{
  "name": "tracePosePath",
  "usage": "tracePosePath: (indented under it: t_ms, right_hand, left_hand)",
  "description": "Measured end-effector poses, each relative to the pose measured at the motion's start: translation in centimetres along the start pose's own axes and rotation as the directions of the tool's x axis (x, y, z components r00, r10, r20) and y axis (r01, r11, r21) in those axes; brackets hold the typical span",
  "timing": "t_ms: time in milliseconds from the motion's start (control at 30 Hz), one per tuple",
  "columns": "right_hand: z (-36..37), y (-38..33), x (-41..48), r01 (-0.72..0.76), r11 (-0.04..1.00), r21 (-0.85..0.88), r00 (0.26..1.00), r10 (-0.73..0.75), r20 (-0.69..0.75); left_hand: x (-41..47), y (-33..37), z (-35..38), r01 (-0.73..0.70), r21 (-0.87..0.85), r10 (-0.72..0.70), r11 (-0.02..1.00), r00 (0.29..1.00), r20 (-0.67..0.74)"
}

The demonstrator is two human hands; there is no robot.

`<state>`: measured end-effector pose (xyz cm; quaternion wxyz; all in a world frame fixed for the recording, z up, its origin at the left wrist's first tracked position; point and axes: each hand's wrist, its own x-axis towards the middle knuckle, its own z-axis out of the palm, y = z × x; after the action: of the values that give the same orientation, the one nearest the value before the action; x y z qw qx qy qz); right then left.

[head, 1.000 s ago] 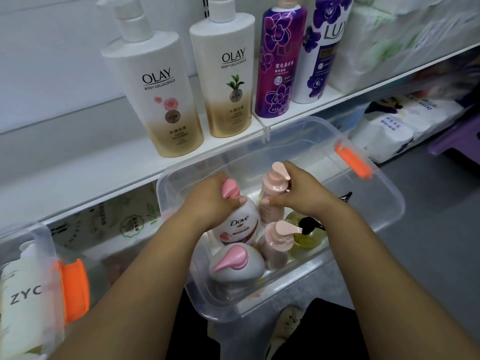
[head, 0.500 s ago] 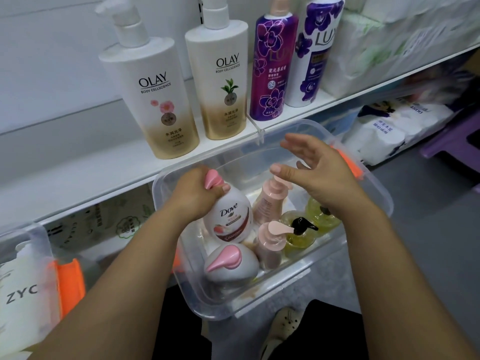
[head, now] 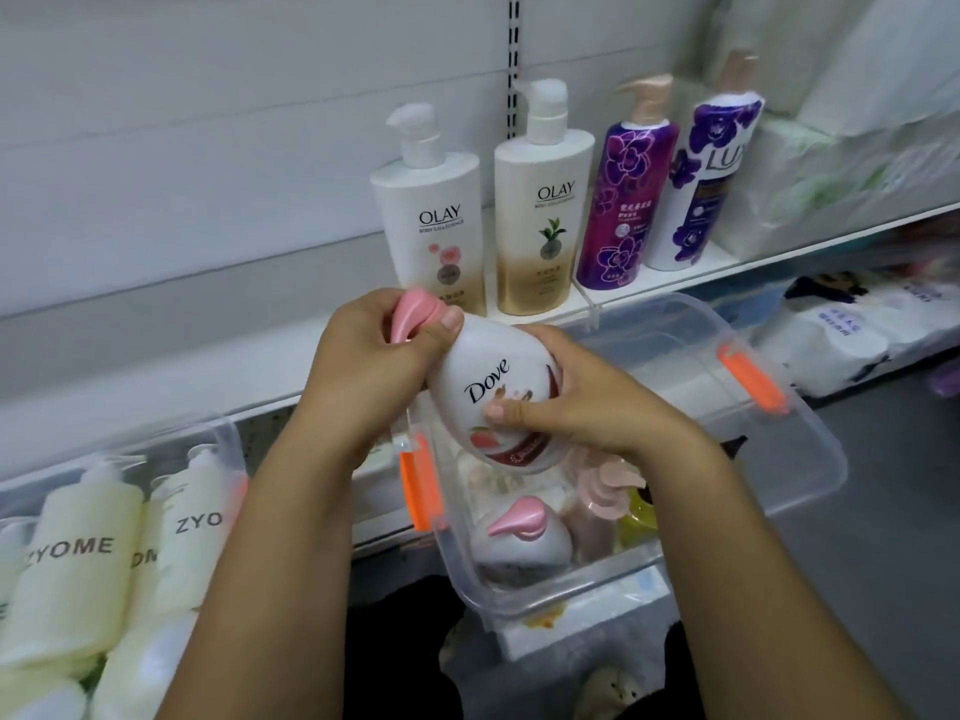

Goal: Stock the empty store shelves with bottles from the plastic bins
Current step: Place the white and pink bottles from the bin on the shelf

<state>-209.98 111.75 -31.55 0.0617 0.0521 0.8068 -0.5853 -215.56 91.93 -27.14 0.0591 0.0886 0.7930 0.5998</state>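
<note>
The left hand (head: pixel 363 371) gripped the Dove bottle (head: pixel 493 379) up top, the right hand (head: pixel 592 407) lower. It leaned toward the shelf (head: pixel 171 366), maybe.

I hold the Dove bottle (head: pixel 493 392) tilted over the near-left end of the bin (head: pixel 826 449), left hand (head: pixel 363 366) round its pump end and right hand (head: pixel 587 402) on its body, with more pump bottles (head: pixel 519 537) in the bin beneath. Behind the bin runs the shelf (head: pixel 208 371), carrying two Olay bottles (head: pixel 431 220) side by side, two Lux bottles (head: pixel 626 205) just right of them and wrapped packs (head: pixel 831 163) further right. A second bin (head: pixel 228 433) with ZYOME bottles (head: pixel 83 563) sits to my left.
</note>
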Motion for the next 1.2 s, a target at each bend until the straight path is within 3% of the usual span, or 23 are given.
tracePosePath:
  t_ms: [200, 333, 433, 567, 800, 933, 1200]
  right_hand:
    - [3.5, -1.7, 0.4, 0.024, 0.977, 0.211, 0.996, -0.006, -0.087]
    - [6.7, -2.1, 1.2, -0.001, 0.902, 0.432, 0.994, 0.047, -0.096]
    - [8.5, -2.8, 2.3, 0.018, 0.815, 0.580, 0.992, 0.055, -0.109]
    - [10.0, -2.9, 4.0, 0.049, 0.802, 0.595, 0.992, 0.032, -0.124]
    - [10.4, -3.6, 6.4, 0.150, 0.936, 0.318, 0.984, -0.109, -0.143]
    - [10.9, -2.8, 6.7, 0.166, 0.986, 0.027, 0.969, -0.157, -0.192]
    - [10.5, -0.6, 6.9, 0.081, 0.929, -0.362, 0.973, -0.153, -0.173]
  left_hand:
    - [-0.5, -0.2, -3.2, 0.025, -0.219, -0.042, 0.975, 0.996, -0.075]
    - [0.1, -3.0, -5.1, 0.214, -0.456, -0.181, 0.864, 0.977, 0.115]
    - [-0.8, -5.7, -6.0, 0.320, -0.425, -0.183, 0.847, 0.926, 0.331]
    - [0.3, -6.7, -7.1, 0.214, -0.305, -0.128, 0.928, 0.951, 0.280]
    - [0.7, -9.4, -7.9, 0.081, -0.337, -0.079, 0.938, 0.997, 0.022]
    - [2.5, -9.4, -8.5, -0.046, -0.236, 0.011, 0.971, 0.989, -0.148]
    - [6.0, -10.9, -9.0, -0.074, -0.067, 0.068, 0.995, 0.993, -0.092]
